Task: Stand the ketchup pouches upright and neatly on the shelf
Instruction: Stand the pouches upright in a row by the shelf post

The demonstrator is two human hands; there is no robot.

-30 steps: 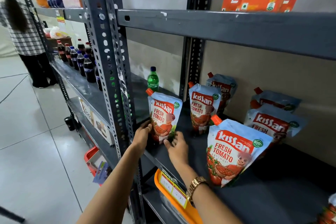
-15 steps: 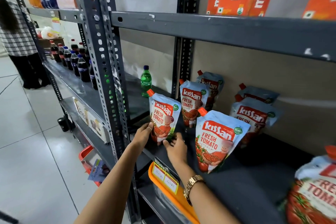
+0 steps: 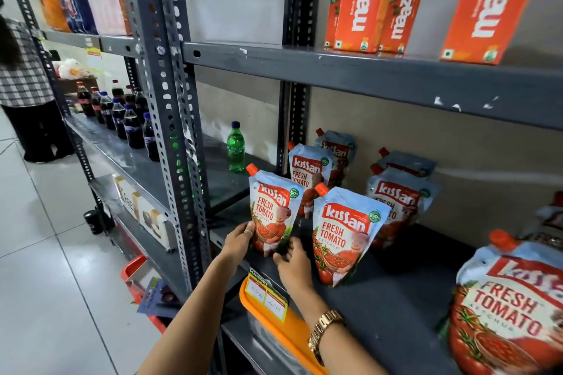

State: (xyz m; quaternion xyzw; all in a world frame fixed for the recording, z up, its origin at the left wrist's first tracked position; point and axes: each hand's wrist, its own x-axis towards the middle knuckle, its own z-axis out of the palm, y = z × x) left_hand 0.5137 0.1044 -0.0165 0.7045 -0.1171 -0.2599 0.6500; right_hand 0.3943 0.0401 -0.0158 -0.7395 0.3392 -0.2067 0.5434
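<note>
Several blue-and-red ketchup pouches with orange caps stand on the dark grey shelf (image 3: 393,298). The front left pouch (image 3: 272,207) stands upright near the shelf's front edge. My left hand (image 3: 240,237) holds its lower left side, and my right hand (image 3: 292,259) touches its lower right corner. Just to the right, a second pouch (image 3: 345,231) stands upright. Two more pouches (image 3: 307,173) stand behind, and another pair (image 3: 396,201) leans at the back wall. A large pouch (image 3: 508,313) fills the near right corner.
A green bottle (image 3: 235,146) stands on the shelf beyond the upright post (image 3: 170,131). Cola bottles (image 3: 122,116) line the far shelf. Orange juice cartons (image 3: 371,0) sit on the shelf above. An orange tray (image 3: 274,313) and price tags lie below. A person (image 3: 21,76) stands at far left.
The view has shifted right, so the near right pouch has come into sight. Both hands stay at the base of the front left pouch, which stands a little straighter.
</note>
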